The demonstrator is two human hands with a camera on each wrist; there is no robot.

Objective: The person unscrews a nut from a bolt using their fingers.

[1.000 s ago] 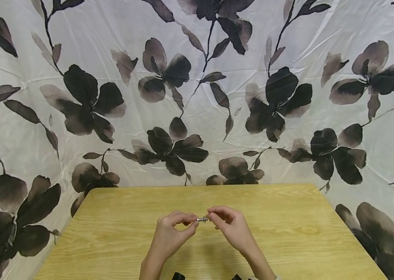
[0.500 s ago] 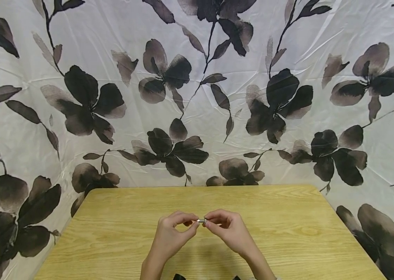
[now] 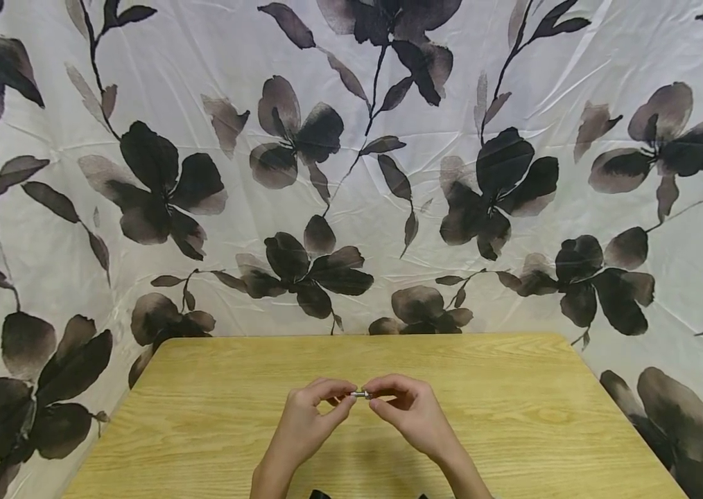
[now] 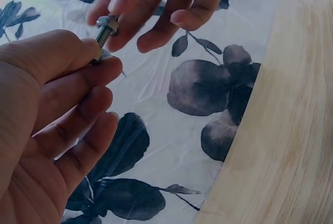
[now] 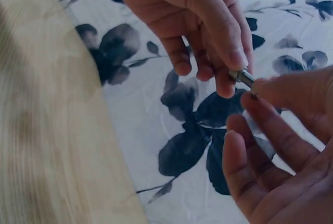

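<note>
Between my two hands a small metal bolt (image 3: 360,394) is held in the air above the table. My left hand (image 3: 310,419) pinches one end of it between thumb and forefinger. At the other end, my right hand (image 3: 410,416) has thumb and fingertips on the bolt. In the left wrist view a nut (image 4: 107,24) sits on the threaded shaft, right by the right fingertips. A wider metal collar (image 5: 240,74) shows beside the left thumb in the right wrist view. The fingertips partly hide both ends of the bolt.
The wooden table (image 3: 202,416) spreads under both hands. Behind it hangs a white cloth (image 3: 414,229) printed with dark flowers. Small black objects (image 3: 319,494) poke in at the bottom edge of the head view.
My right fingertips have shifted slightly left, closer to the left hand, and now cover more of the nut's end. The left hand keeps its pinch. The head view has tilted up slightly.
</note>
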